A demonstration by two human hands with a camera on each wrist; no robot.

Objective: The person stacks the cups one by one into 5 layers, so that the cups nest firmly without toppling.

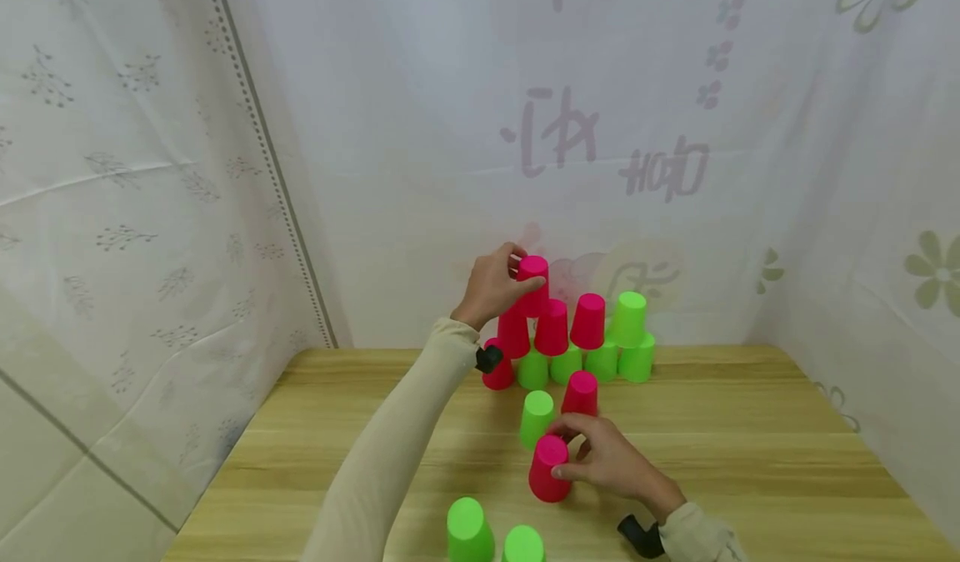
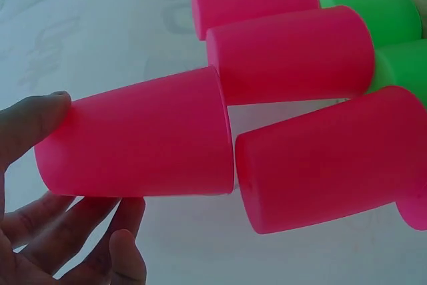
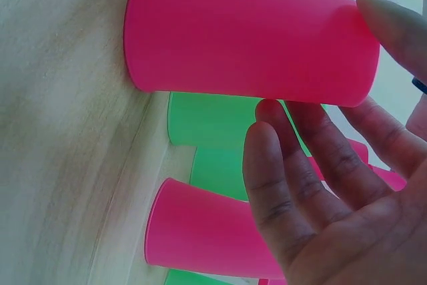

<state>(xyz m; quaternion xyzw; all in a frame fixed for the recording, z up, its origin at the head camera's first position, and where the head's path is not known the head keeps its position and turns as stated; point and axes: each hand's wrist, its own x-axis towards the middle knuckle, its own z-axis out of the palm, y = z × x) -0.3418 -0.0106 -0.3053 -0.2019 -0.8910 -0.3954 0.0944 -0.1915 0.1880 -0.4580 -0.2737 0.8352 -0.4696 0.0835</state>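
In the head view my left hand (image 1: 497,287) pinches an upside-down pink cup (image 1: 534,288) at the top left of a stack, thumb on one side and fingers on the other. Its rim is at the tops of two second-row pink cups, a left one (image 1: 513,333) and one beside it (image 1: 552,328); the left wrist view shows the held cup (image 2: 140,138) close up. Lower down, my right hand (image 1: 611,460) grips another pink cup (image 1: 549,472) between thumb and fingers. In the right wrist view this cup's (image 3: 253,35) rim is near the tabletop; contact is unclear.
Green cups (image 1: 636,358) and one pink cup (image 1: 496,372) form the stack's bottom row. A green cup (image 1: 537,416) and a pink cup (image 1: 581,391) stand just beyond my right hand. Two green cups (image 1: 468,530) are at the near edge of view. Behind the wooden table (image 1: 750,462) hangs patterned cloth (image 1: 405,212).
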